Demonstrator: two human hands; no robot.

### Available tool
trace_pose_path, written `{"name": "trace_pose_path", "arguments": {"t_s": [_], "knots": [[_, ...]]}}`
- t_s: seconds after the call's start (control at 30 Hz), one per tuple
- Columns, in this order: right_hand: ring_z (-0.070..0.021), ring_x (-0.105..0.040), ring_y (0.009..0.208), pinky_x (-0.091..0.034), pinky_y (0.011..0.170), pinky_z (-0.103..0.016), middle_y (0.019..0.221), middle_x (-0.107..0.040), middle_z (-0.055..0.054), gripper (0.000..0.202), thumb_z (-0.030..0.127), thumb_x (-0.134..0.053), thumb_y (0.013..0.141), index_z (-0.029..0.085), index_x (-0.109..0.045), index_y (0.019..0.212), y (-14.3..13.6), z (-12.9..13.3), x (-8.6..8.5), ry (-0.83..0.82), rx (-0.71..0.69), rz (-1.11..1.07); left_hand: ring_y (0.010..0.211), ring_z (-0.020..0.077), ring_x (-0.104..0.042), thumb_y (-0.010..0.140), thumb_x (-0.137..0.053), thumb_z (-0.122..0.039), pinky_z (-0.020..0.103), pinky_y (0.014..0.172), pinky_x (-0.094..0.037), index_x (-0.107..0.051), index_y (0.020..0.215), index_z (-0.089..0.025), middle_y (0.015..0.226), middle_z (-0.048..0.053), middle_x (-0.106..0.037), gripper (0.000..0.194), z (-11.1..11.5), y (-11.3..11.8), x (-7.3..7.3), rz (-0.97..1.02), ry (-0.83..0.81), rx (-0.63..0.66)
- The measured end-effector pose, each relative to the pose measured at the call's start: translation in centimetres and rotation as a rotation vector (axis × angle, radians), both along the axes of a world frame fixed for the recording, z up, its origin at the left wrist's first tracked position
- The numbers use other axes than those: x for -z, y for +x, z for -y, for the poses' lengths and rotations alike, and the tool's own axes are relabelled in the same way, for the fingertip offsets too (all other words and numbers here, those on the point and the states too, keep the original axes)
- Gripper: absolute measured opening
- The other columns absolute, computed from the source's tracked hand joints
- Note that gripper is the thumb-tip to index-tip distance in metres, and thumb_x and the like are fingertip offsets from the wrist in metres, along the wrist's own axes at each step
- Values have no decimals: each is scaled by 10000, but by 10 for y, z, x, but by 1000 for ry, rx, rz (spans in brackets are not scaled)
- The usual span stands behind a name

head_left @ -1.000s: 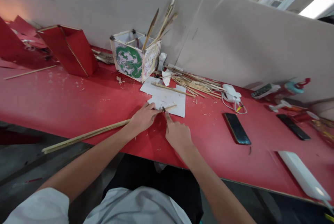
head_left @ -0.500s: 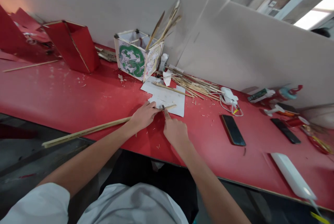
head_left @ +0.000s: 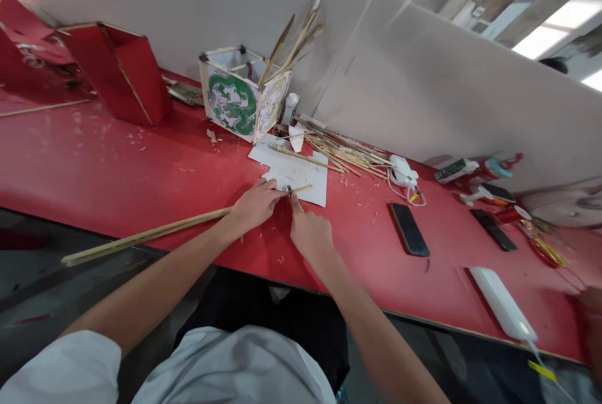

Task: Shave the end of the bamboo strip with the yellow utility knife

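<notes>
My left hand (head_left: pixel 256 204) is closed around a long bamboo strip (head_left: pixel 150 236), whose near end juts past the table's front edge at the left. The strip's other end shows beyond my fingers, over a white paper sheet (head_left: pixel 301 173). Closed as well, my right hand (head_left: pixel 311 228) grips a small knife (head_left: pixel 289 190), its dark blade against the strip close to my left fingertips. Most of the knife is hidden in my grip. Another bamboo stick (head_left: pixel 305 157) lies across the paper, and small shavings are scattered around.
A dragon-picture box (head_left: pixel 234 103) holding sticks and a red paper lantern frame (head_left: pixel 115 78) stand at the back. A pile of bamboo sticks (head_left: pixel 350 150), a white adapter (head_left: pixel 403 170), phone (head_left: pixel 408 229) and white power bank-like device (head_left: pixel 502 303) lie rightward. Another person's hand (head_left: pixel 591 300) is at the right edge.
The camera view has shifted slightly. Another person's hand has come in at the right edge. My hands keep nearly the same grip and place on the strip.
</notes>
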State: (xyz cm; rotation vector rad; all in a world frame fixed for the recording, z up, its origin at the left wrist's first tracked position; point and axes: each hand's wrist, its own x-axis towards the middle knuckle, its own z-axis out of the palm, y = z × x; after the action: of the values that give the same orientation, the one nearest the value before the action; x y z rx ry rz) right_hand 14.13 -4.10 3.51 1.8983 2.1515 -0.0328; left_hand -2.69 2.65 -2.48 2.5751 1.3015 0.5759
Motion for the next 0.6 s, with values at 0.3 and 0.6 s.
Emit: {"name": "trace_pose_path", "arguments": {"t_s": [0.3,0.6], "knots": [[-285,-758,827,-577,750,-392,907,-750,-146,616,252,-290,1039,203,-219,1648,0,3,2,29,-9,25,1058,246,-536,976,-451,-122,431,1055,-448,-663,1224,-200,1109,89,-605,336,7,4,-9,-5,43,-25],[-280,-754,776,-577,724,-389,873,-749,-147,612,258,-302,1038,204,-240,1644,6,13,0,15,-14,53,1031,218,-551,955,-459,-97,395,1055,-457,-703,1205,-210,1087,71,-619,367,3,2,-8,32,1,5]]}}
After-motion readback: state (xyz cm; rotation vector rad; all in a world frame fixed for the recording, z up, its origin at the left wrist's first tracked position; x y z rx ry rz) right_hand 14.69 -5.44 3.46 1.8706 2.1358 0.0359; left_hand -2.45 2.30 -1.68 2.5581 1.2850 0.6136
